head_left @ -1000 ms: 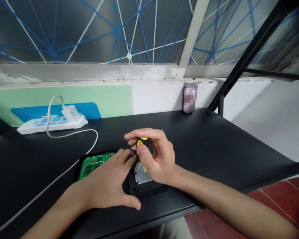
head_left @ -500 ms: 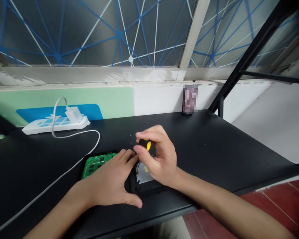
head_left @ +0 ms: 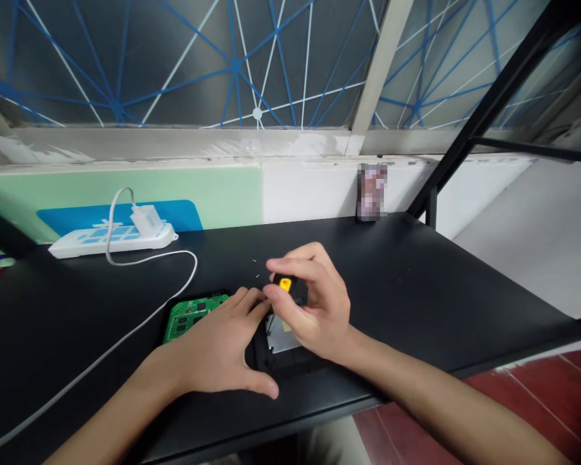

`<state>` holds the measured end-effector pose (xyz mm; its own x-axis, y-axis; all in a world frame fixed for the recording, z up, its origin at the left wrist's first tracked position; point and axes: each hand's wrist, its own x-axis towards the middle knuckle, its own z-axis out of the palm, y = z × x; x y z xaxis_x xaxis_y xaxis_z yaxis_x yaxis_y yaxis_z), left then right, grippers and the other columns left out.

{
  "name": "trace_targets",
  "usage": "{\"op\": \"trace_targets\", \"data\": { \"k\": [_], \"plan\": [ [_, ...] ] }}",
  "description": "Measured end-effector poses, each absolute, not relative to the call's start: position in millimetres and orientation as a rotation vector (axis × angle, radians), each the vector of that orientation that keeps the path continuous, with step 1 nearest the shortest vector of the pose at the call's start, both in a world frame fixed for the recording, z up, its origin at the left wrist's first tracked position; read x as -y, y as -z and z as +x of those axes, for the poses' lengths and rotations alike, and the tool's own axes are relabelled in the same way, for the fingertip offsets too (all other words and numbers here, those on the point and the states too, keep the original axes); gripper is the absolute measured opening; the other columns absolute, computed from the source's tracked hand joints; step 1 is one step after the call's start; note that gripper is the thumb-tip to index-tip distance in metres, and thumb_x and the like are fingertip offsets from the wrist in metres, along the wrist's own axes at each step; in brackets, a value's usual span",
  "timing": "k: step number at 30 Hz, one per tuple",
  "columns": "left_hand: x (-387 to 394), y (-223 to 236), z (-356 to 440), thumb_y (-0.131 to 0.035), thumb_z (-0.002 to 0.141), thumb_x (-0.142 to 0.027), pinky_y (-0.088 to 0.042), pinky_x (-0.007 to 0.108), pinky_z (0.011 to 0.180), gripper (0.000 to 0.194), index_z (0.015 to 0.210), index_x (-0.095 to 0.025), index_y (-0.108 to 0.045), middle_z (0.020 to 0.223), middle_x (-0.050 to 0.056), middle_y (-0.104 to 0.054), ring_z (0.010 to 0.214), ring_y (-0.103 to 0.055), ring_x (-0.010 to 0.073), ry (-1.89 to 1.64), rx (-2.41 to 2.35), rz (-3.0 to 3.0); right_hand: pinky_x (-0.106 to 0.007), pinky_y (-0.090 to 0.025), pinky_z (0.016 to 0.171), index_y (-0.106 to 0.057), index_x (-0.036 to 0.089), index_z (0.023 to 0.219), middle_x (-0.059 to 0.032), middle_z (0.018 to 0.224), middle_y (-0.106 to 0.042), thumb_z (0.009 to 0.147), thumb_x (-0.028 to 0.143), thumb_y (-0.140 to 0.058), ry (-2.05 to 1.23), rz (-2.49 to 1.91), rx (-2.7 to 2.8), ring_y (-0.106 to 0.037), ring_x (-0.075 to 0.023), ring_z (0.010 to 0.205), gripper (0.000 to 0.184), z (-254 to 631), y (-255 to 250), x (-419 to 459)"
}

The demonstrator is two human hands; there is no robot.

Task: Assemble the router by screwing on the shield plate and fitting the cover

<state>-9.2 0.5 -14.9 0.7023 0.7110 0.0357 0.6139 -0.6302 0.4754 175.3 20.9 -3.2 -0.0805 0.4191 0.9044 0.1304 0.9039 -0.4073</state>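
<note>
My right hand (head_left: 314, 307) is closed around a screwdriver (head_left: 285, 283) with a black and yellow handle. Its thin shaft runs down to the edge of a silver metal plate (head_left: 281, 342), which sits in a black casing (head_left: 260, 360). My left hand (head_left: 223, 352) lies with thumb and fingers apart, its fingertips beside the casing's far left edge. Partly under the left hand is a green circuit board (head_left: 186, 316) in a black shell. My right hand covers the far part of the metal plate.
A white power strip (head_left: 111, 242) with a white charger plug (head_left: 146, 221) stands at the back left. Its white cable (head_left: 126, 339) crosses the black table (head_left: 416, 323). A phone-like item (head_left: 372, 192), pixelated, leans on the wall. Small bits, perhaps screws (head_left: 254, 261), lie beyond my hands.
The screwdriver handle has turned in my right hand, so its yellow part now faces me more. The left hand keeps its place; the whole view has shifted slightly.
</note>
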Motion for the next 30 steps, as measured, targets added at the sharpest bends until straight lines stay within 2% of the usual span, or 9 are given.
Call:
{"op": "trace_targets", "data": {
  "k": [4,7,10,13,17,20,24,30],
  "plan": [
    [-2.3,14.4,-8.5,-0.073,0.07,-0.077,-0.041,0.061,0.107,0.094,0.143,-0.023,-0.048,0.126,0.014,-0.054,0.126,-0.046,0.0418,-0.245,-1.056,2.495,-0.035,-0.064,0.073,-0.059,0.025,0.126,-0.0058,0.106,-0.072,0.099,0.019,-0.046,-0.477,-0.398,1.61,-0.072,-0.0155,0.086,0.03,177.7,11.8,-21.1],
    [-2.3,12.2,-6.7,-0.074,0.07,-0.076,-0.042,0.06,0.105,0.094,0.141,-0.021,-0.049,0.126,0.014,-0.053,0.122,-0.049,0.04,-0.228,-1.068,2.507,-0.038,-0.064,0.076,-0.059,0.024,0.124,-0.0082,0.117,-0.072,0.101,0.022,-0.043,-0.544,-0.356,1.606,-0.074,-0.0172,0.091,0.028,179.1,15.5,-23.5],
    [-1.6,9.9,-5.2,-0.077,0.07,-0.072,-0.044,0.058,0.103,0.091,0.141,-0.022,-0.05,0.127,0.014,-0.054,0.119,-0.051,0.0387,-0.226,-1.072,2.488,-0.036,-0.062,0.07,-0.064,0.026,0.117,-0.0063,0.109,-0.069,0.095,0.024,-0.059,-0.412,-0.355,1.611,-0.07,-0.0171,0.086,0.023,178.3,12.5,-26.4],
    [-1.8,10.0,-5.5,-0.075,0.071,-0.073,-0.043,0.057,0.103,0.092,0.143,-0.024,-0.048,0.127,0.013,-0.054,0.119,-0.05,0.0392,-0.244,-1.049,2.475,-0.032,-0.058,0.065,-0.067,0.028,0.114,-0.0022,0.095,-0.063,0.084,0.022,-0.075,-0.255,-0.424,1.622,-0.064,-0.0152,0.079,0.031,177.3,7.9,-27.9],
    [-2.4,11.7,-6.7,-0.073,0.07,-0.076,-0.041,0.058,0.105,0.098,0.147,-0.024,-0.043,0.127,0.013,-0.053,0.121,-0.048,0.0388,-0.252,-1.049,2.502,-0.029,-0.058,0.067,-0.064,0.028,0.125,-0.0023,0.099,-0.069,0.088,0.015,-0.068,-0.295,-0.521,1.646,-0.065,-0.0145,0.085,0.04,179.4,8.2,-29.1],
    [-1.9,10.5,-6.0,-0.077,0.067,-0.074,-0.043,0.056,0.104,0.097,0.143,-0.022,-0.046,0.126,0.013,-0.052,0.119,-0.048,0.0372,-0.215,-1.075,2.504,-0.028,-0.059,0.068,-0.061,0.027,0.13,-0.0033,0.107,-0.072,0.089,0.013,-0.064,-0.394,-0.566,1.634,-0.068,-0.0122,0.081,0.043,184.1,12.4,-33.4],
    [-1.9,9.2,-5.2,-0.077,0.066,-0.074,-0.045,0.053,0.101,0.094,0.139,-0.021,-0.051,0.122,0.011,-0.052,0.114,-0.049,0.0351,-0.212,-1.084,2.492,-0.031,-0.061,0.07,-0.061,0.026,0.128,-0.004,0.106,-0.073,0.091,0.019,-0.065,-0.472,-0.597,1.496,-0.069,-0.0134,0.081,0.038,195.2,13.5,-45.7],
    [-3.8,11.4,-6.4,-0.076,0.065,-0.075,-0.043,0.053,0.105,0.103,0.146,-0.02,-0.046,0.128,0.012,-0.05,0.12,-0.047,0.0365,-0.206,-1.089,2.48,-0.034,-0.064,0.075,-0.064,0.024,0.114,-0.0024,0.096,-0.074,0.09,0.027,-0.066,-0.494,-0.716,1.254,-0.072,-0.0145,0.079,0.024,221.8,8.6,-68.5]
  ]
}}
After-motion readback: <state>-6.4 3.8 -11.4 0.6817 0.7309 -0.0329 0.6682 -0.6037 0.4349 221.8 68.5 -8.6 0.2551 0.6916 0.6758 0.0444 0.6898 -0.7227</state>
